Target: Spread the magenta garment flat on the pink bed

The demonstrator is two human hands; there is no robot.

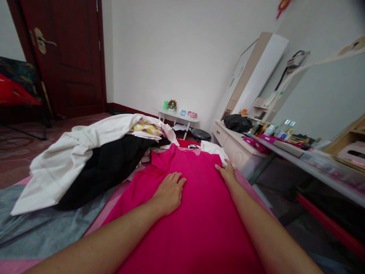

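Observation:
A bright pink shirt lies spread flat on the bed in front of me. My left hand rests palm down on its middle, fingers stretched out and together. My right hand lies at the shirt's far right edge near the shoulder, fingers flat against the cloth and the bed's side; I cannot see anything held in it. Both forearms reach in from the bottom of the view.
A heap of white and black clothes sits on the bed to the left. A dresser with a black bag and cosmetics stands on the right. A small white table is by the far wall, a dark red door at left.

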